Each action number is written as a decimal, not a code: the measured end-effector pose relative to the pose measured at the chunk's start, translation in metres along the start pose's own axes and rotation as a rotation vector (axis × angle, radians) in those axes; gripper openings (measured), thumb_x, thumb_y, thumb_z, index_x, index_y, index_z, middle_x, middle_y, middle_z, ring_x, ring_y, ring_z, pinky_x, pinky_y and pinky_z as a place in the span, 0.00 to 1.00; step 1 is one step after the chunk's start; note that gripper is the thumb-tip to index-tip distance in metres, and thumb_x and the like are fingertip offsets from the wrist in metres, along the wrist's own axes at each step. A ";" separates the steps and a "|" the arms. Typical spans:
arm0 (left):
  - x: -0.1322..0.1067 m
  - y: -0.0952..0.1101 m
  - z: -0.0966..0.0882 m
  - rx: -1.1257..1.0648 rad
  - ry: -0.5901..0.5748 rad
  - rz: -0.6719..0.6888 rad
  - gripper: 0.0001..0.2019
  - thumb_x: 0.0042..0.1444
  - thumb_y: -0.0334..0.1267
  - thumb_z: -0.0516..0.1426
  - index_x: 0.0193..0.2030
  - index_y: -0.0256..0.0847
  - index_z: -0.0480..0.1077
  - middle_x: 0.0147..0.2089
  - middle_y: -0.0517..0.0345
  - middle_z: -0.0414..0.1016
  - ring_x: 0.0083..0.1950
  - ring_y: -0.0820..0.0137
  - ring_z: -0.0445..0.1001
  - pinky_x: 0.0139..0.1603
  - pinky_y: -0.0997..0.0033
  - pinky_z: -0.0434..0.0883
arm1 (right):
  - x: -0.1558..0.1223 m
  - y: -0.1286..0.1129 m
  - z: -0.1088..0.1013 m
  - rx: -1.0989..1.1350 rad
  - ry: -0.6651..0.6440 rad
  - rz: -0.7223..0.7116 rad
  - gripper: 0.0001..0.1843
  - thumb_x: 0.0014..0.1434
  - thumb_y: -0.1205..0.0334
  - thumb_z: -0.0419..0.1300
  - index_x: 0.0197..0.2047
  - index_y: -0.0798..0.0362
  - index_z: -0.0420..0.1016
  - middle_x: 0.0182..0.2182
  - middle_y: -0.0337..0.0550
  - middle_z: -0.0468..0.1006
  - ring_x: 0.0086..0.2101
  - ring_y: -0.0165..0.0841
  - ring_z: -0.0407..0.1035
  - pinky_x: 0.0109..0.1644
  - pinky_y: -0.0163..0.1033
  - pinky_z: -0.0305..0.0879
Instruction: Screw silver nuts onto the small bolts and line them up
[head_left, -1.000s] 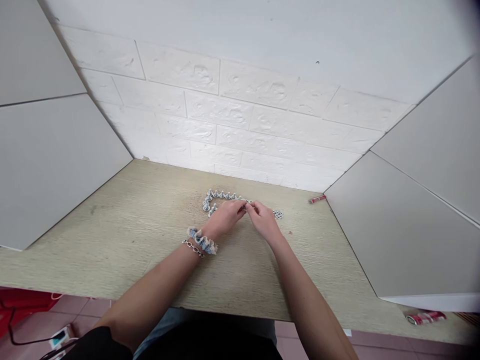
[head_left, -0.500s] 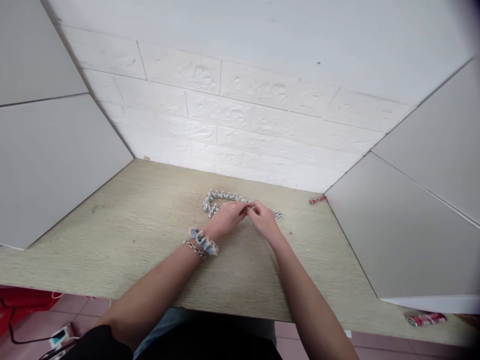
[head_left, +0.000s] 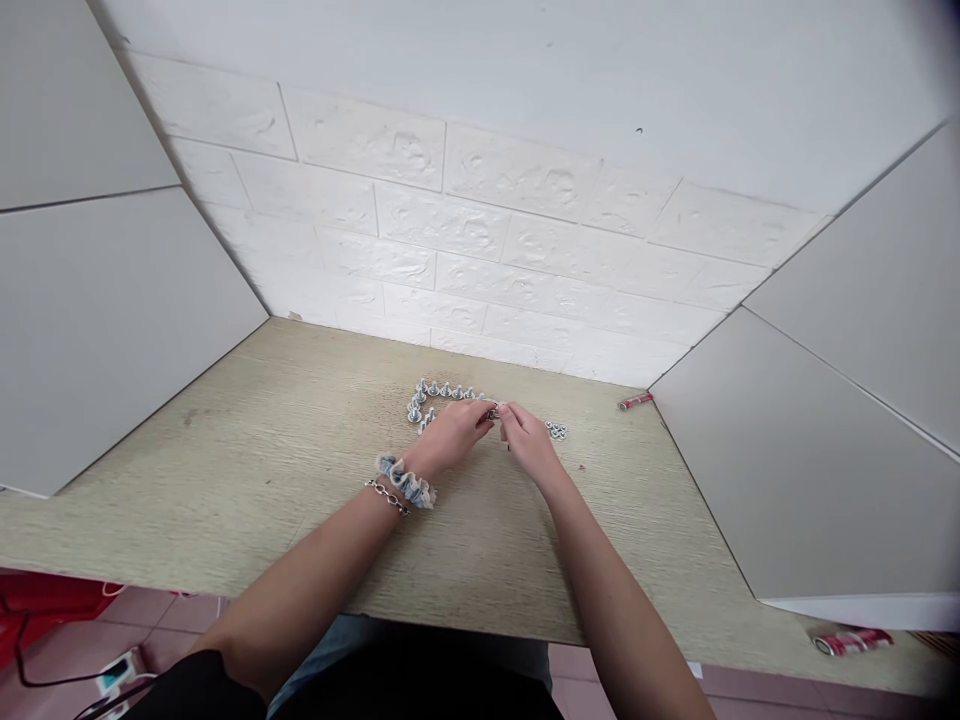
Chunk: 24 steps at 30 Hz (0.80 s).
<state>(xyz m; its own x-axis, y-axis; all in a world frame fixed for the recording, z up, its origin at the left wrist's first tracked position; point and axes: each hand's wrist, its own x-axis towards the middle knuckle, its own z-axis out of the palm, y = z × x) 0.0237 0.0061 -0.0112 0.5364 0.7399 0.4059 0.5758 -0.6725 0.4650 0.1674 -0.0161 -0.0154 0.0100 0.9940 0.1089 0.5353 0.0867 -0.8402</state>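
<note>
My left hand (head_left: 454, 435) and my right hand (head_left: 526, 440) meet above the wooden tabletop. Both are closed in a pinch, fingertips almost touching. A bit of silver metal (head_left: 493, 412) shows at the left fingertips and looks like a bolt. Whatever my right fingers pinch is hidden by them. Behind and left of my left hand, several silver bolts (head_left: 445, 390) stand upright in a bent row, with washers or nuts around their bases. Part of that row is covered by my hands. To the right of my right hand lies a small cluster of metal nuts or washers (head_left: 556, 430).
A white brick-patterned wall (head_left: 472, 250) closes off the back of the wooden tabletop (head_left: 247, 440). Grey panels (head_left: 112, 340) stand at left and right. One red can-like cylinder (head_left: 635, 401) lies by the right panel, another red cylinder (head_left: 853, 641) near the front right edge.
My right hand's fingers have shifted and turned slightly, pulling a little apart from the left fingertips. The left hand and the row of bolts look almost the same.
</note>
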 end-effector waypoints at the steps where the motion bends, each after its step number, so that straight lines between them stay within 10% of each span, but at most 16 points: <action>1: 0.000 0.000 0.000 0.003 0.001 0.000 0.08 0.58 0.36 0.49 0.41 0.38 0.67 0.36 0.56 0.73 0.35 0.71 0.70 0.35 0.74 0.64 | 0.000 0.000 0.000 0.000 -0.002 0.001 0.16 0.54 0.49 0.46 0.30 0.50 0.67 0.20 0.34 0.66 0.23 0.29 0.60 0.29 0.33 0.53; 24: -0.001 -0.001 -0.003 0.007 -0.001 -0.019 0.10 0.58 0.37 0.48 0.43 0.39 0.66 0.36 0.54 0.73 0.36 0.70 0.70 0.36 0.73 0.65 | 0.000 -0.002 0.000 -0.023 0.002 -0.009 0.13 0.53 0.51 0.48 0.32 0.50 0.67 0.19 0.33 0.66 0.23 0.29 0.60 0.28 0.33 0.53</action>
<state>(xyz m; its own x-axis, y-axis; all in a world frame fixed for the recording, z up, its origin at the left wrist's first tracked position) 0.0206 0.0061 -0.0094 0.5264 0.7523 0.3962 0.5902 -0.6588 0.4666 0.1662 -0.0167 -0.0139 0.0066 0.9931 0.1171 0.5543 0.0938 -0.8270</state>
